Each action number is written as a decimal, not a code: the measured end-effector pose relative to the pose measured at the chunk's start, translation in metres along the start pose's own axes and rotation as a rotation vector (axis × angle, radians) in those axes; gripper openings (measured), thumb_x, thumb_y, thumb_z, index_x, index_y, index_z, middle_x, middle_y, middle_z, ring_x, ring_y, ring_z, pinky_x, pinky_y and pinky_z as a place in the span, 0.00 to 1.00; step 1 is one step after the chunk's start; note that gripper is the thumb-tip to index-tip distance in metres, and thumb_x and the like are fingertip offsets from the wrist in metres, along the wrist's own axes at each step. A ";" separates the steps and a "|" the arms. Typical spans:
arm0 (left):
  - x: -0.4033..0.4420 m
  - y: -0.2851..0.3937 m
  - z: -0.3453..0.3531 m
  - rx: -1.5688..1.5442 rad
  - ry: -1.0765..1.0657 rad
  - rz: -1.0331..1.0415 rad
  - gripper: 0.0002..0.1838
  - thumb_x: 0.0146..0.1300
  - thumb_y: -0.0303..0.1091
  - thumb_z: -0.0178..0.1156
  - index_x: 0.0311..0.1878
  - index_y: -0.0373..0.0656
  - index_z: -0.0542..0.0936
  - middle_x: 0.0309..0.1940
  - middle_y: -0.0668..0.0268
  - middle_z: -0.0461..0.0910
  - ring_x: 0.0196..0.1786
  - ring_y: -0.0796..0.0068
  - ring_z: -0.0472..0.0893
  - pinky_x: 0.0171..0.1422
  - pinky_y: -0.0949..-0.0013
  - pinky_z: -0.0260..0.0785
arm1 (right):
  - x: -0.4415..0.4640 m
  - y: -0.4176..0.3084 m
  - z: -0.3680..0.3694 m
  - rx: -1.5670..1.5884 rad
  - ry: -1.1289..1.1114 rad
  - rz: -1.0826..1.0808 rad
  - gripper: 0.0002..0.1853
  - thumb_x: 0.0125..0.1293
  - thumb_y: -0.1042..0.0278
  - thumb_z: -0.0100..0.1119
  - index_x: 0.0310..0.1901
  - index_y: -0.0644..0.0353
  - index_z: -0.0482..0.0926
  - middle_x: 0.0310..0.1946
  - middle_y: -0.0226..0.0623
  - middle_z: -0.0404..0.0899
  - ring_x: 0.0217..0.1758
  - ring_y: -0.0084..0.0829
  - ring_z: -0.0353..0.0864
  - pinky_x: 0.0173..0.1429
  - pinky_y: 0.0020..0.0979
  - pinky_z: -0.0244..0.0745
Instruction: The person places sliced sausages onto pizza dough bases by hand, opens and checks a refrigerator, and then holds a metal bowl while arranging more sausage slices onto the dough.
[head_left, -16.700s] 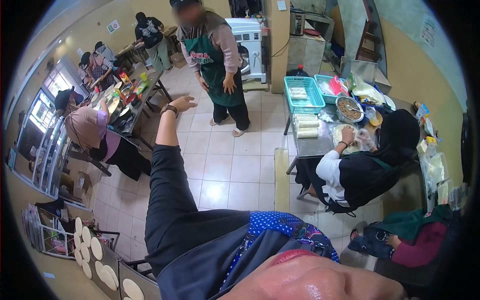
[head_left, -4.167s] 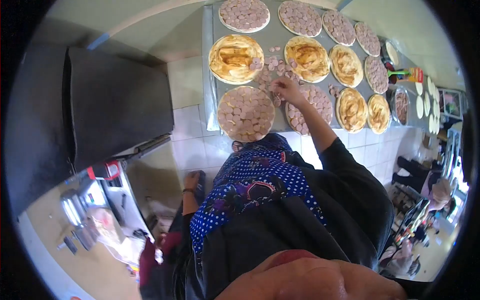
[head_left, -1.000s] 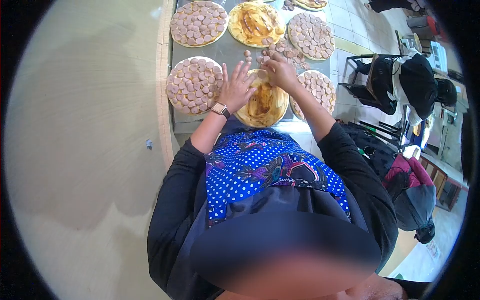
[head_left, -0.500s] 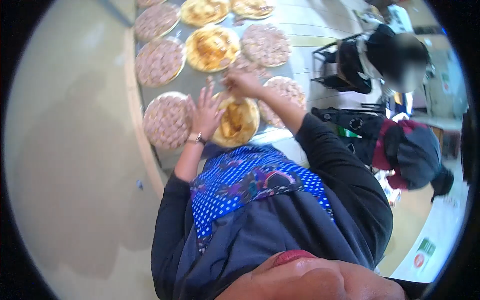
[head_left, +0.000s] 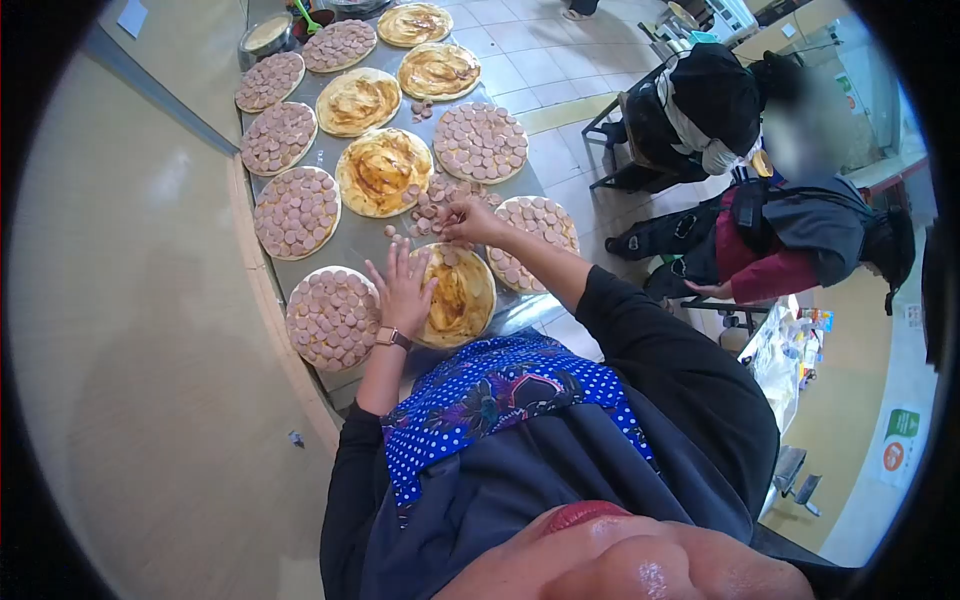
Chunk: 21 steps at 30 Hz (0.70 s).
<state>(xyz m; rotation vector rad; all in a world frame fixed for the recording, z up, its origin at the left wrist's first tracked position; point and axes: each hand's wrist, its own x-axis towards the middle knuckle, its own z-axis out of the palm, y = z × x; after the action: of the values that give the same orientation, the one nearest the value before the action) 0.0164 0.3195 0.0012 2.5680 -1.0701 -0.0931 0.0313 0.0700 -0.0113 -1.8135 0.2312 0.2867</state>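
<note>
My left hand (head_left: pixel 405 295), with a watch on its wrist, lies with fingers spread at the left edge of a sauced dough round (head_left: pixel 455 300) that bears a few sausage slices at its top. My right hand (head_left: pixel 470 222) has its fingers pinched together just above that round, beside a loose pile of sausage slices (head_left: pixel 450 192); what the fingertips hold is too small to tell. Left of my left hand sits a round covered in slices (head_left: pixel 335 318). Another sauced round (head_left: pixel 384 172) lies beyond the pile.
Several more rounds, sauced or slice-covered, stand on the metal table (head_left: pixel 330 155). A pot (head_left: pixel 266 35) is at its far end. A wall (head_left: pixel 150 300) borders the left. At the right are a seated person (head_left: pixel 700 110) and a standing person (head_left: pixel 800 235).
The view has shifted, showing more of the table's far end. My left hand stays spread by the same round; my right hand stays near the loose slices. The person in maroon sleeves has changed posture.
</note>
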 end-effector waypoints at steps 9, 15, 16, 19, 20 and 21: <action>-0.014 -0.009 -0.001 -0.006 0.004 -0.088 0.27 0.69 0.50 0.57 0.70 0.59 0.72 0.78 0.62 0.54 0.81 0.56 0.49 0.77 0.27 0.28 | 0.003 0.026 -0.021 -0.175 0.134 -0.001 0.07 0.64 0.74 0.67 0.42 0.62 0.83 0.37 0.31 0.84 0.40 0.24 0.84 0.42 0.27 0.79; -0.018 -0.010 0.005 -0.022 -0.005 -0.028 0.25 0.69 0.51 0.55 0.67 0.57 0.75 0.77 0.60 0.55 0.81 0.55 0.49 0.77 0.26 0.27 | -0.011 0.018 -0.020 -0.142 0.203 -0.019 0.08 0.63 0.70 0.68 0.42 0.61 0.84 0.36 0.33 0.85 0.38 0.25 0.83 0.42 0.29 0.79; -0.017 -0.007 0.007 -0.033 0.016 -0.003 0.25 0.70 0.52 0.54 0.68 0.57 0.75 0.76 0.59 0.57 0.81 0.53 0.49 0.77 0.26 0.26 | -0.014 0.014 -0.023 -0.107 0.201 0.009 0.08 0.64 0.70 0.68 0.43 0.61 0.84 0.36 0.33 0.84 0.38 0.24 0.82 0.42 0.29 0.78; -0.008 0.001 0.011 -0.001 -0.012 0.051 0.26 0.70 0.53 0.54 0.68 0.57 0.74 0.77 0.60 0.57 0.81 0.53 0.49 0.77 0.25 0.26 | -0.027 0.002 -0.024 -0.168 0.193 0.029 0.08 0.67 0.70 0.66 0.45 0.62 0.82 0.39 0.29 0.84 0.41 0.20 0.80 0.46 0.26 0.77; -0.003 0.003 0.013 0.003 -0.012 0.059 0.26 0.70 0.53 0.54 0.68 0.57 0.74 0.77 0.60 0.57 0.81 0.53 0.49 0.77 0.25 0.26 | -0.032 -0.003 -0.023 -0.088 0.185 0.036 0.09 0.66 0.70 0.67 0.45 0.64 0.82 0.39 0.30 0.84 0.42 0.21 0.82 0.46 0.26 0.77; 0.002 0.007 0.015 0.019 -0.005 0.080 0.26 0.70 0.54 0.54 0.68 0.58 0.74 0.77 0.61 0.55 0.81 0.54 0.49 0.77 0.26 0.26 | -0.037 0.001 -0.022 -0.084 0.190 0.034 0.09 0.66 0.70 0.67 0.45 0.64 0.82 0.39 0.30 0.84 0.42 0.21 0.82 0.46 0.26 0.77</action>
<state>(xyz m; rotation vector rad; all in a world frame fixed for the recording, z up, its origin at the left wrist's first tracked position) 0.0103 0.3090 -0.0104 2.5391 -1.1797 -0.0690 -0.0021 0.0489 0.0045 -1.9233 0.3889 0.1498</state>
